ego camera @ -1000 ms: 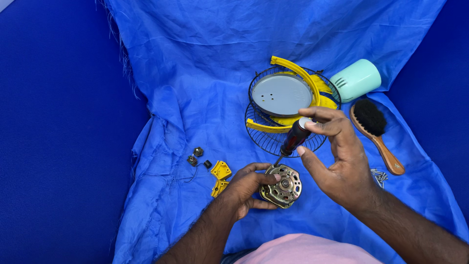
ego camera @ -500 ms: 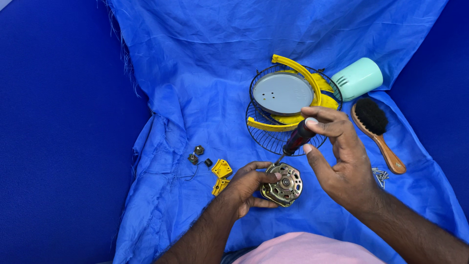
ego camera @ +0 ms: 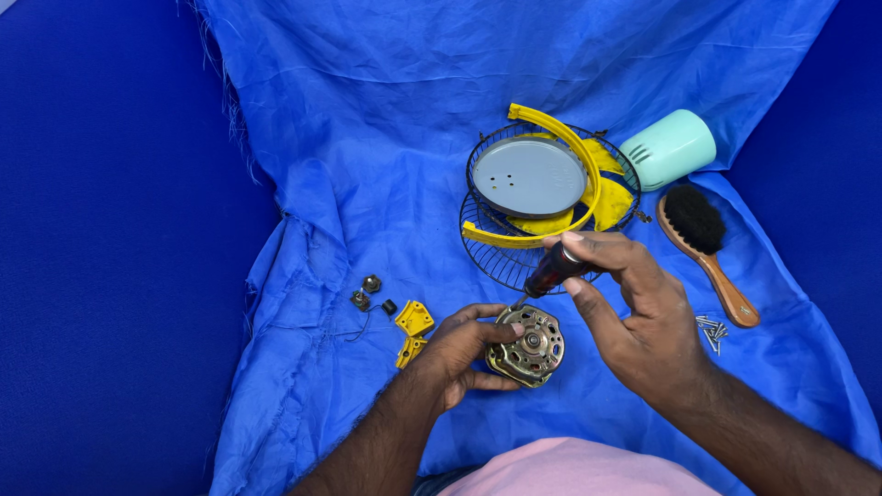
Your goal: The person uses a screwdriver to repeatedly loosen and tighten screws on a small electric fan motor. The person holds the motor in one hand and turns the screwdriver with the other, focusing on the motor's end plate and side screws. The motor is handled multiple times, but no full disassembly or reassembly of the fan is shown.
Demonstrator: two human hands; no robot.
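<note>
Gripping the round metal motor (ego camera: 527, 346) on the blue cloth (ego camera: 367, 138), the left hand (ego camera: 457, 354) steadies it; right hand (ego camera: 634, 317) fingers pinch a screwdriver (ego camera: 552, 272) whose slanted tip could slip off.

Cloth: a crumpled blue cloth (ego camera: 386, 119) spreads over the darker blue counter (ego camera: 101, 276), frayed along its 9 o'clock edge.
Fan guards: two black wire guards (ego camera: 501, 253) lie stacked at about 1 o'clock, a grey round disc (ego camera: 528, 174) on top.
Yellow parts: a curved yellow band (ego camera: 574, 156) arches over the disc; yellow blades (ego camera: 614, 197) show beneath the wires.
Cup: a mint-green cylinder (ego camera: 669, 149) lies on its side at 2 o'clock, just beside the guards.
Brush: a wooden-handled brush (ego camera: 709, 257) with black bristles lies at 3 o'clock.
Screws: a small pile of screws (ego camera: 710, 331) lies near the brush handle.
Small pieces: dark nuts (ego camera: 366, 292) and two yellow clips (ego camera: 412, 331) lie at 9 o'clock.
</note>
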